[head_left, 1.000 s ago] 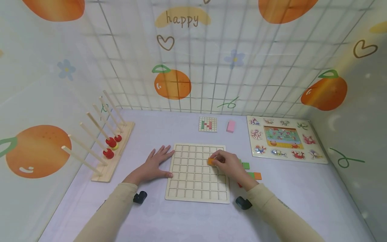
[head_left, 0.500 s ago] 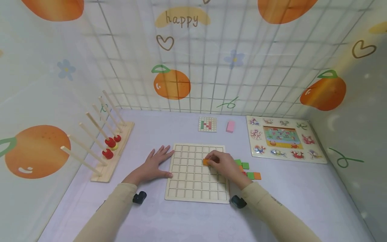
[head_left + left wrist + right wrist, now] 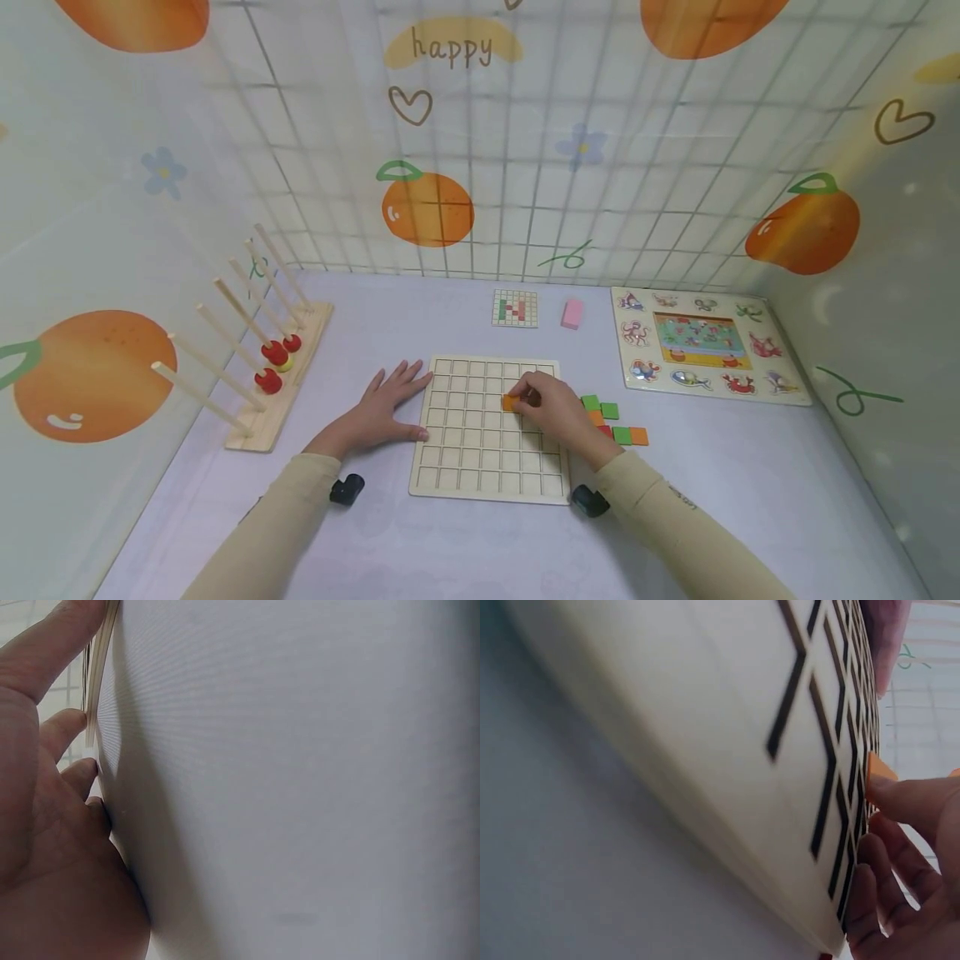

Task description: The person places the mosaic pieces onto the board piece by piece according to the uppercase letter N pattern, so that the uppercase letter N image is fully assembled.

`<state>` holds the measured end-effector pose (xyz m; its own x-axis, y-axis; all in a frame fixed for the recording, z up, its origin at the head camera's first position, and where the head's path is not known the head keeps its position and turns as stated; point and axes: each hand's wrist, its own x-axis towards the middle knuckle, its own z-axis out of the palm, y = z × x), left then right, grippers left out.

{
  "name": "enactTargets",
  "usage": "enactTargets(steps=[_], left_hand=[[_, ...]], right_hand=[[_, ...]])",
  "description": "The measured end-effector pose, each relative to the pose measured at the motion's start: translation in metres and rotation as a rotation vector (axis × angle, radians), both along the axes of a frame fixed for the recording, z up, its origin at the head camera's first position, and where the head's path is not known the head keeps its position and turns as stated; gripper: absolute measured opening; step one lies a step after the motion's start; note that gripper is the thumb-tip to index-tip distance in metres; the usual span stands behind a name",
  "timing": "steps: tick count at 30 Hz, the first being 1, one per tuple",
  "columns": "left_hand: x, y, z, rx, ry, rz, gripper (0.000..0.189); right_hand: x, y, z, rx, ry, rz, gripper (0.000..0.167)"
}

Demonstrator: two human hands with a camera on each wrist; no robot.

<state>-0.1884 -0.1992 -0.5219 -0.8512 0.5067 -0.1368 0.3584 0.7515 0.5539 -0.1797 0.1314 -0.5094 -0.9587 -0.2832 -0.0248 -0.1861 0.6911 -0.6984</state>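
The right hand (image 3: 551, 408) had its thumb and forefinger pinched on one orange tile (image 3: 510, 403), held at the right half of a wooden grid board (image 3: 465, 442); whether the tile lay flat in a square could not be told. The left hand (image 3: 382, 410) had its fingers spread apart, with the thumb and a fingertip touching the board's left edge.

A black device (image 3: 347, 490) sat by the left wrist and another black device (image 3: 590, 501) by the right. Print (image 3: 682, 496) on the right sleeve (image 3: 675, 517) was too small to read.

The right hand and wrist covered some of the board's squares and stood before the loose tiles (image 3: 622, 436), of which six showed: three green, two orange, one red. Beyond the board lay one pattern card (image 3: 515, 308) with green and red squares, and just beside it one pink block (image 3: 572, 314). To the right was a puzzle board (image 3: 703, 340) with ten sea creatures around its picture.

To the left, a peg rack (image 3: 258, 429) carried seven pegs and some red and yellow beads (image 3: 268, 382), overlapping too much to count. The backdrop cloth (image 3: 525, 108) read "happy" and showed five oranges and two blue flowers.
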Motion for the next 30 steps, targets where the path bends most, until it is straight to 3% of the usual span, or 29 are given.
enactTargets(steps=[30], left_hand=[[-0.0016, -0.0002, -0.0030, 0.004, -0.009, 0.006, 0.107]], right_hand=[[0.0016, 0.0007, 0.0009, 0.070, 0.002, 0.044, 0.018]])
